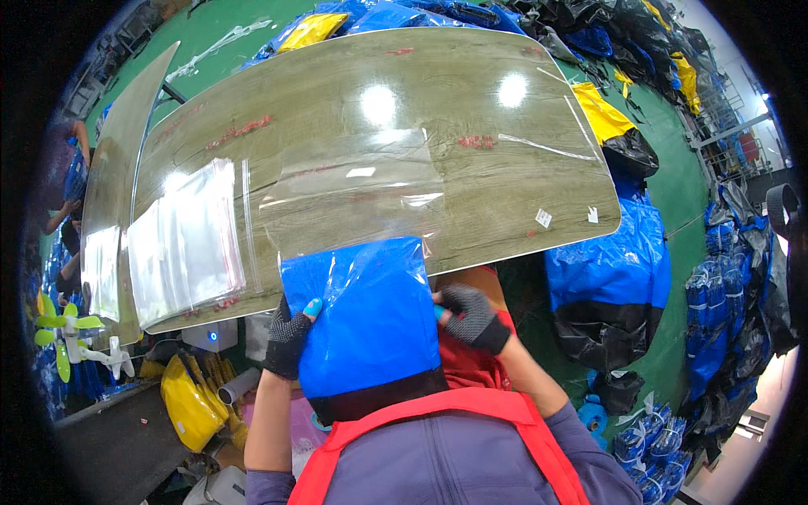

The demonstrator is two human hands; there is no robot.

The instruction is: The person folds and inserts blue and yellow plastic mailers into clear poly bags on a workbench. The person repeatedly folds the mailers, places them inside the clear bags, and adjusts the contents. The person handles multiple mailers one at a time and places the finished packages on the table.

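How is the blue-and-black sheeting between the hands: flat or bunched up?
Flat, and apparently folded: the blue-and-black sheeting forms a neat rectangle with nearly straight sides.

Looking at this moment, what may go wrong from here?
The blue-and-black piece hangs past the edge of the table, so it might slip if the left hand loosens. The clear plastic at its upper end could crease. The stack of clear sleeves lies near the edge and might slide if bumped.
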